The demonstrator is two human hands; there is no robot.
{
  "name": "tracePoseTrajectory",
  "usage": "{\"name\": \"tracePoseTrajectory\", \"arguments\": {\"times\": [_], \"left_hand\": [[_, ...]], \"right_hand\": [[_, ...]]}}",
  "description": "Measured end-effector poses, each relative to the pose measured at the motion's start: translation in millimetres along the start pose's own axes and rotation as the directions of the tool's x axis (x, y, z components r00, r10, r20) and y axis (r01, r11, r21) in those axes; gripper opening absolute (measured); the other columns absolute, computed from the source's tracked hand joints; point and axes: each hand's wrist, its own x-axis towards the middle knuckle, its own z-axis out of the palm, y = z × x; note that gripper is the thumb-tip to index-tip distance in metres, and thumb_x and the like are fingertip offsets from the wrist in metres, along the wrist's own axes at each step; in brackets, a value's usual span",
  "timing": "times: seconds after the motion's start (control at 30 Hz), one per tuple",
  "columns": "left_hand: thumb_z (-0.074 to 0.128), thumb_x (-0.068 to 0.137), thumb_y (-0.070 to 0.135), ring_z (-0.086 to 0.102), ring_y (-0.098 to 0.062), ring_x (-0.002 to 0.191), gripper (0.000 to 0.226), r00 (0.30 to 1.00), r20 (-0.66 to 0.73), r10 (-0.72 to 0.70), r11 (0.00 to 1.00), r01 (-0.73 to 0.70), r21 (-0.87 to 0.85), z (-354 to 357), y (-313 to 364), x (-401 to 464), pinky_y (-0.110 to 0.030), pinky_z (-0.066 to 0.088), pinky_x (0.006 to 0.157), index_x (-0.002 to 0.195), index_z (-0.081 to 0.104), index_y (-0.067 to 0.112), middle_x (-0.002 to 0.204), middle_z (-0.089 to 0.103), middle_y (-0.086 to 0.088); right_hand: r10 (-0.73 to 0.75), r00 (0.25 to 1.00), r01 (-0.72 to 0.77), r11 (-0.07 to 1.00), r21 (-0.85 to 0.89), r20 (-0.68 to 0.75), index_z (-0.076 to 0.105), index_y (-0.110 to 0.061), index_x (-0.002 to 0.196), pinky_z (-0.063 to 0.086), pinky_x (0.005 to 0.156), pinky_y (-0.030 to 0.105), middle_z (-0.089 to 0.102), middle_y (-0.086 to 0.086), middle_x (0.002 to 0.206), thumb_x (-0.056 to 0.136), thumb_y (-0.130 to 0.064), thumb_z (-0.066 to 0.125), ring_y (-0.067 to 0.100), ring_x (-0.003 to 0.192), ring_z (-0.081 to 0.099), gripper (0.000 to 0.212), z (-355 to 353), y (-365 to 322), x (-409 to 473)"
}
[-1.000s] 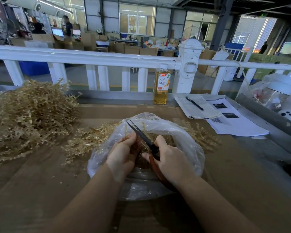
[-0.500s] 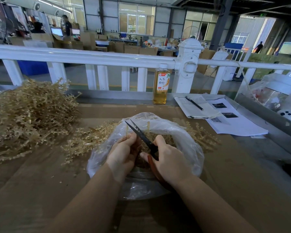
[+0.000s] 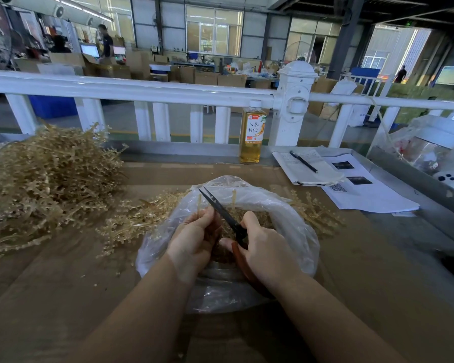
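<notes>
While the left hand [image 3: 194,238] pinches a tan sprig [image 3: 200,203] over the clear bag [image 3: 303,226] and the right hand [image 3: 264,248] grips the scissors [image 3: 222,209], clippings line the bag, yet the big pile [image 3: 45,184] at left looks mostly untrimmed.

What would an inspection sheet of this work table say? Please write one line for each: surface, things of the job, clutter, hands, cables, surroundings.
Surface: table covered in brown cardboard, with small tan crumbs scattered on it.
Job's things: scissors, blades pointing up and away; a tan sprig; an open plastic bag holding cut pieces; a big sprig pile at the left.
Clutter: drink bottle, notebook with pen on it, printed sheets.
Hands: left hand pinches the sprig; right hand grips the scissors.
Cables: nothing seen on the table.
Surroundings: white railing behind the table; a workshop hall with cartons beyond.
</notes>
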Motion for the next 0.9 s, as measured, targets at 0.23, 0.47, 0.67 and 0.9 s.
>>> {"name": "tracePoseTrajectory", "arguments": {"times": [0.23, 0.47, 0.67, 0.9], "left_hand": [[0.06, 0.087, 0.005, 0.061, -0.011, 0.058, 0.02, 1.0, 0.005, -0.005, 1.0, 0.005, 0.015, 0, 0, -2, -0.026, 0.051, 0.07, 0.07, 0.053, 0.012, 0.059, 0.064, -0.002], [0.06, 0.088, 0.004, 0.06, -0.014, 0.063, 0.019, 1.0, -0.014, -0.006, 1.0, 0.006, 0.01, 1, 1, -3, -0.03, 0.05, 0.075, 0.071, 0.054, 0.012, 0.057, 0.064, -0.002], [0.06, 0.089, 0.006, 0.061, -0.008, 0.049, 0.019, 0.999, -0.04, 0.004, 0.999, -0.002, 0.039, 3, 0, -5, -0.025, 0.05, 0.055, 0.072, 0.054, 0.013, 0.053, 0.063, 0.001], [0.059, 0.092, 0.016, 0.057, -0.009, 0.047, 0.022, 0.989, -0.074, 0.125, 0.977, -0.109, 0.186, 8, -4, -11, -0.022, 0.05, 0.047, 0.071, 0.052, 0.014, 0.055, 0.06, 0.001]], "right_hand": [[0.002, 1.0, -0.002, 1.0, -0.012, -0.02, 0.035, -0.025, 0.095, 0.041, 0.059, 0.021, 0.058, -0.009, 0.076, 0.09, -0.055, 0.053, 0.009, 0.066, 0.054, 0.035, 1, 1, 1], [0.007, 1.0, -0.007, 1.0, -0.02, -0.022, 0.034, -0.027, 0.093, 0.035, 0.052, 0.016, 0.053, -0.011, 0.07, 0.089, -0.055, 0.055, 0.008, 0.062, 0.052, 0.035, 2, 3, 1], [0.007, 1.0, -0.007, 1.0, -0.027, -0.006, 0.034, -0.026, 0.095, 0.041, 0.058, 0.02, 0.057, -0.009, 0.076, 0.089, -0.056, 0.053, 0.009, 0.065, 0.054, 0.035, 1, 3, 2], [0.053, 0.998, -0.052, 0.998, 0.03, -0.038, 0.04, -0.026, 0.096, 0.05, 0.065, 0.026, 0.06, -0.008, 0.077, 0.086, -0.057, 0.058, 0.009, 0.07, 0.059, 0.038, 0, 3, -1]]}}
